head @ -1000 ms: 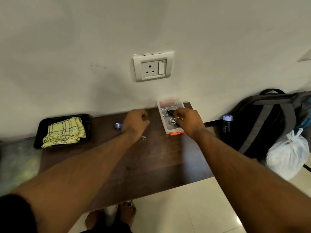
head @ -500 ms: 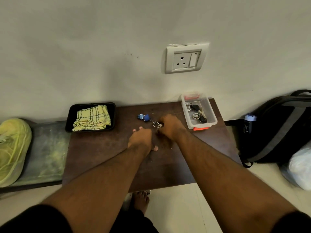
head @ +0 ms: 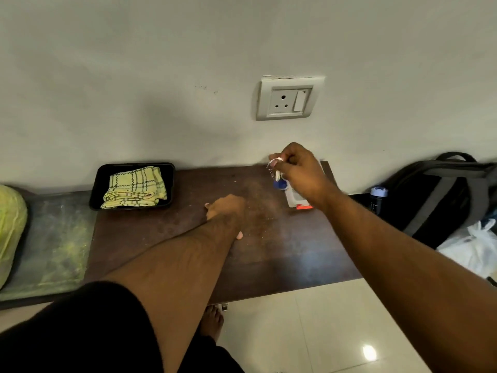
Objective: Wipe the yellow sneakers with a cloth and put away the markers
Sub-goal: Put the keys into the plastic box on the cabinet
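Note:
My right hand is raised over the right end of the brown table, shut on a keychain whose rings and blue charm dangle below my fingers. Directly beneath it stands a small clear plastic box with an orange latch, mostly hidden by the hand. My left hand rests flat on the table's middle, holding nothing. A folded yellow checked cloth lies in a black tray at the back left. One yellow sneaker shows at the far left edge. No markers are visible.
A wall socket is above the table. A dark bottle, a black and grey backpack and a white plastic bag sit on the floor at the right. A green-stained mat lies left of the table.
My right hand picked the keychain up off the table and carried it right, above the clear box. My left hand stayed flat on the table. The view shifted slightly.

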`<state>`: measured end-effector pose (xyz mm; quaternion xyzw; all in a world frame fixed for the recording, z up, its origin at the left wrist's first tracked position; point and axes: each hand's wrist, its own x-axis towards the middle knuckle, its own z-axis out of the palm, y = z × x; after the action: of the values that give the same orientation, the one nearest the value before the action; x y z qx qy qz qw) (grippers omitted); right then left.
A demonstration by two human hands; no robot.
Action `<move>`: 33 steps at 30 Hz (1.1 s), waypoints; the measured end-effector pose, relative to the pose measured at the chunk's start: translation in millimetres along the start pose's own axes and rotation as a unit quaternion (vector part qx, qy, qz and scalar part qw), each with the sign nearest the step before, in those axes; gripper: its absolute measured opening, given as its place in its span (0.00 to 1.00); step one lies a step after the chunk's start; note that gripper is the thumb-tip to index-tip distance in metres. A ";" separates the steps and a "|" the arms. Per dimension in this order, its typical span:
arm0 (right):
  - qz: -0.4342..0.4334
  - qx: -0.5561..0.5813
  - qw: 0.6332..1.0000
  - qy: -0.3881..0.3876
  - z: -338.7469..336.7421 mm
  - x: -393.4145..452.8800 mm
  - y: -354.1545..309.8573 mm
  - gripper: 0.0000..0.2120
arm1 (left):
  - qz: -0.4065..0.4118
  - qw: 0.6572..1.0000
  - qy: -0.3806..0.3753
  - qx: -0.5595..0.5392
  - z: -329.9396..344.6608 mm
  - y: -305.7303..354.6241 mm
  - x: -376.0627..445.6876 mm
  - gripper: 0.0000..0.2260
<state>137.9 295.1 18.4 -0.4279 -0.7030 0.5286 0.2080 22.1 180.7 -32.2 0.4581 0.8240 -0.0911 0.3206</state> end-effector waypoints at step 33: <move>0.072 -0.351 0.928 0.106 -20.7 48.0 69.6 0.06 | 0.021 0.999 0.011 -0.041 14.5 -18.6 10.8 0.24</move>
<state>153.6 351.4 -46.0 -0.5763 -0.7849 0.2133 0.0790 9.4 171.3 -52.8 0.4628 0.8209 -0.0450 0.3316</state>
